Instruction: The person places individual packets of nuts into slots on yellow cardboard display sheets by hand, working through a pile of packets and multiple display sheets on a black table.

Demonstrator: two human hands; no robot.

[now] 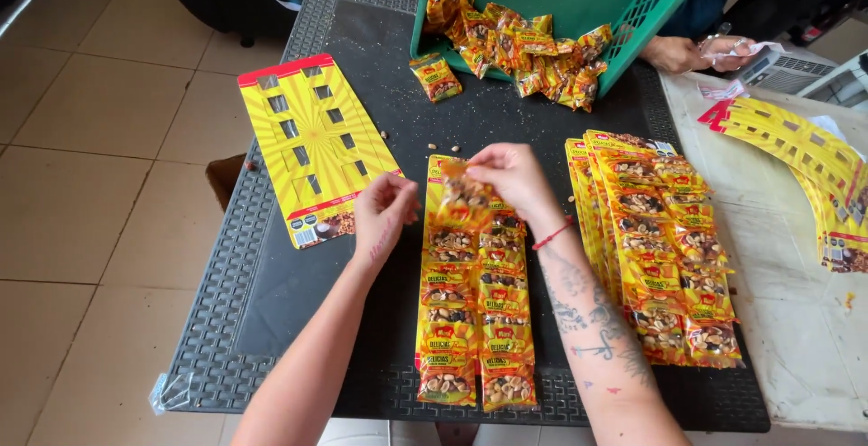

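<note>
A yellow display card (475, 319) lies in front of me on the black table (289, 292), filled with two columns of small snack packets. My right hand (511, 179) pinches one snack packet (463, 195) at the card's top left corner. Just left of the card, my left hand (384, 215) hovers with its fingers curled; it holds nothing that I can see. An empty yellow card (312, 148) with red ends and rows of slots lies further left.
A tipped green basket (651, 3) at the back spills loose packets (520, 53). A stack of filled cards (660, 247) lies to my right. More empty cards (805, 166) rest on a white surface (787, 319). Another person's hand (687, 53) is beside the basket.
</note>
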